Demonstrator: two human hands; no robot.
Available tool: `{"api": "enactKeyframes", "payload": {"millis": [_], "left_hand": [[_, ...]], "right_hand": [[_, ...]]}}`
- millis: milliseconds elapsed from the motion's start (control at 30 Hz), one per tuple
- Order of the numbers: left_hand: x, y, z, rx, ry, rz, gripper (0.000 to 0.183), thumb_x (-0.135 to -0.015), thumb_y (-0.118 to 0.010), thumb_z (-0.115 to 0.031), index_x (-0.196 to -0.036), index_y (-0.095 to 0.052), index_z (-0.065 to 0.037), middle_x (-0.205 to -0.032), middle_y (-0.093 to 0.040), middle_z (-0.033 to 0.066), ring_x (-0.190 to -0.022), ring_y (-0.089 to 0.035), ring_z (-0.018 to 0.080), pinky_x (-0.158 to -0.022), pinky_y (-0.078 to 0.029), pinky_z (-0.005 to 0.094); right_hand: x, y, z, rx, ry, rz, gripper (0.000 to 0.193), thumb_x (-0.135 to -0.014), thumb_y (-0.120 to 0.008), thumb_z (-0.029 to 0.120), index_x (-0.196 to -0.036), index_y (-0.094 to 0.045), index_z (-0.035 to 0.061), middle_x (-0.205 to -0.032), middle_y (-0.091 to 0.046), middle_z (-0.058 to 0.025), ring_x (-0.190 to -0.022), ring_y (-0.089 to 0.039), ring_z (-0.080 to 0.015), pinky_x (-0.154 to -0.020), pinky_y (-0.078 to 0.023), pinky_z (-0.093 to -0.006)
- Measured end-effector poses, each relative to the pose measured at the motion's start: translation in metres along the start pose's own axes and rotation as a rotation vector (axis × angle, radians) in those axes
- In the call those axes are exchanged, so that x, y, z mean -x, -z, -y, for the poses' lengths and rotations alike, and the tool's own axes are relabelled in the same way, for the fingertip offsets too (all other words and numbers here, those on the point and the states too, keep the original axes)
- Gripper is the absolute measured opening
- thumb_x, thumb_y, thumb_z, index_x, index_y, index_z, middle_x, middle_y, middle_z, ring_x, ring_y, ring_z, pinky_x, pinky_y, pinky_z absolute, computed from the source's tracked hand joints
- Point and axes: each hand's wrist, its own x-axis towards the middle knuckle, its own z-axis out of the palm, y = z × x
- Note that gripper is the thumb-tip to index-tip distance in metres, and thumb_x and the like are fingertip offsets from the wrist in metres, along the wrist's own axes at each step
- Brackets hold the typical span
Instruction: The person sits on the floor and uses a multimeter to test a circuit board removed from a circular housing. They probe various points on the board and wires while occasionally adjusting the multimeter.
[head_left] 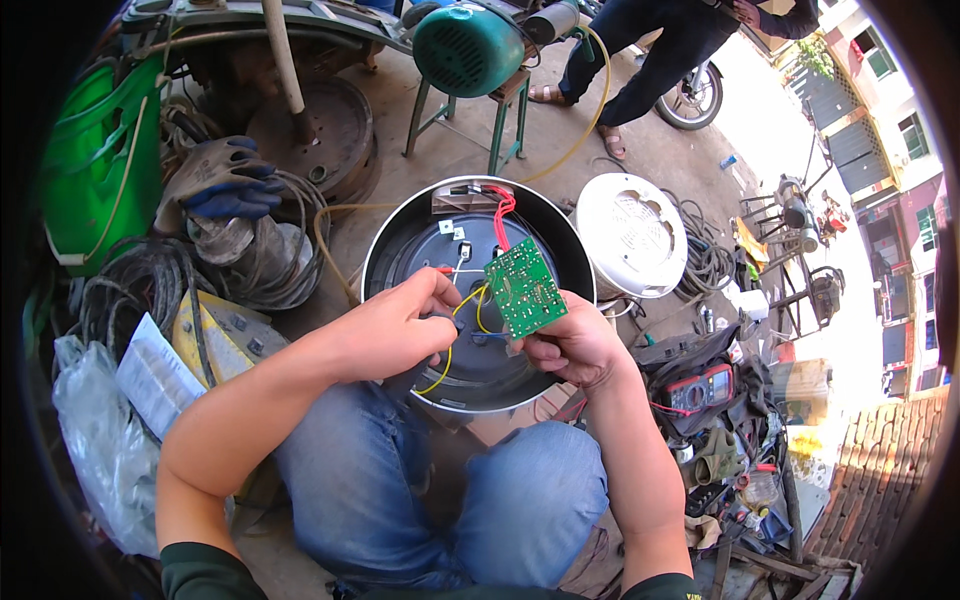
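Note:
A round open metal housing point(372, 250) with a dark inside stands in front of my knees. Over its right half, my right hand point(575, 340) grips a green circuit board point(525, 288) by its lower right edge, solder side up. Red wires point(503, 215) run from the board to the far rim of the housing. My left hand point(408, 318) is closed above the housing's left side, close to yellow wires point(468, 300) and a white wire with a red end. A dark thing shows below its palm; what the fingers hold is hidden.
A white round cover point(632, 236) lies to the right, with a red-and-grey multimeter point(695, 388) on a tool bag nearer me. Coiled cables, work gloves point(222, 178) and a green bucket point(100, 170) crowd the left. A green motor point(468, 50) stands ahead; another person's legs point(640, 50) are beyond.

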Motion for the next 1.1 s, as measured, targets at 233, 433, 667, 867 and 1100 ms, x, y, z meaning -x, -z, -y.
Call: {"api": "enactKeyframes", "payload": {"millis": [233,433,667,867,1100], "left_hand": [[-0.003,-0.009,-0.002,-0.328,-0.163,-0.184,0.103,-0.078,-0.080,-0.054,-0.145,-0.032,0.007,-0.104,-0.068,0.0216,-0.096,-0.067,0.0235,-0.089,-0.050,0.0354],[-0.012,-0.016,-0.006,0.044,-0.089,-0.129,0.096,-0.078,-0.087,-0.034,-0.146,-0.031,0.005,-0.096,-0.069,0.0142,-0.087,-0.066,0.0154,-0.077,-0.052,0.0278],[-0.009,-0.020,-0.014,0.261,-0.068,-0.225,0.090,-0.083,-0.083,-0.036,-0.145,-0.031,0.002,-0.105,-0.065,0.0138,-0.083,-0.065,0.0156,-0.072,-0.056,0.0299],[-0.009,-0.025,-0.012,0.204,-0.118,-0.360,0.082,-0.088,-0.078,-0.039,-0.144,-0.033,0.001,-0.105,-0.064,0.0119,-0.087,-0.064,0.0154,-0.071,-0.055,0.0292],[-0.014,-0.034,-0.012,0.266,-0.165,-0.366,0.052,-0.099,-0.064,-0.039,-0.132,-0.048,-0.003,-0.106,-0.064,0.0054,-0.096,-0.061,0.0127,-0.083,-0.053,0.0291]], "right_hand": [[-0.006,-0.010,0.004,0.008,0.081,0.002,0.010,-0.101,-0.053,0.013,-0.097,-0.060,0.0069,-0.079,-0.064,-0.0051,-0.046,-0.040,-0.0033,-0.040,-0.025,-0.0187],[-0.004,-0.028,-0.002,-0.010,0.133,-0.036,0.015,-0.101,-0.059,0.022,-0.096,-0.061,0.0086,-0.074,-0.060,0.0016,-0.048,-0.038,-0.0031,-0.043,-0.024,-0.0211],[0.034,-0.062,-0.027,0.730,0.471,-0.460,0.059,-0.089,-0.074,0.043,-0.117,-0.059,-0.0062,-0.096,-0.067,-0.0105,-0.078,-0.064,-0.0162,-0.069,-0.052,-0.0300],[0.045,-0.097,-0.034,0.922,0.438,-0.392,0.101,-0.082,-0.074,0.058,-0.143,-0.032,-0.0101,-0.136,-0.050,-0.0306,-0.120,-0.058,-0.0416,-0.100,-0.048,-0.0446],[0.033,-0.106,-0.057,0.659,0.533,-0.475,0.093,-0.091,-0.064,0.035,-0.150,-0.012,-0.0158,-0.150,-0.020,-0.0464,-0.135,-0.040,-0.0541,-0.113,-0.038,-0.0448]]}}
